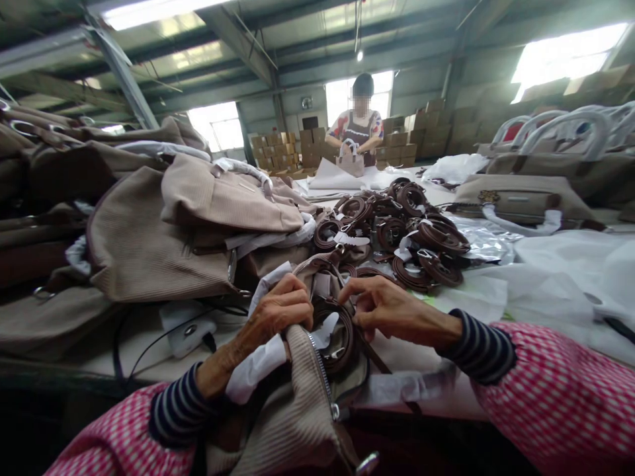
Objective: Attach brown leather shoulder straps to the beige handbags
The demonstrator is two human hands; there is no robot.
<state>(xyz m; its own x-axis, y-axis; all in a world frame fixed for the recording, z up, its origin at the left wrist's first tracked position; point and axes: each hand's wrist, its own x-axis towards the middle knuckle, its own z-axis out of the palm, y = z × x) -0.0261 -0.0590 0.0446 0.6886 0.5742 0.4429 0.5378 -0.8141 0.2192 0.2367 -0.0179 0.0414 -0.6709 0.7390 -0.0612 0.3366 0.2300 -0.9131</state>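
Observation:
A beige ribbed handbag (297, 410) lies open in front of me, zipper edge up, its handle wrapped in white paper. My left hand (278, 314) is closed on the bag's top edge beside the wrapped handle. My right hand (387, 307) pinches a coiled brown leather strap (337, 334) that sits in the bag's mouth. Both sleeves are pink check over dark stripes.
A heap of coiled brown straps (401, 231) lies on the table behind my hands. Beige bags (163, 231) are stacked at left, more bags (520, 195) and plastic wrap at right. A white device with a black cable (186, 330) lies at left. Another person (360, 125) handles a bag at the far end.

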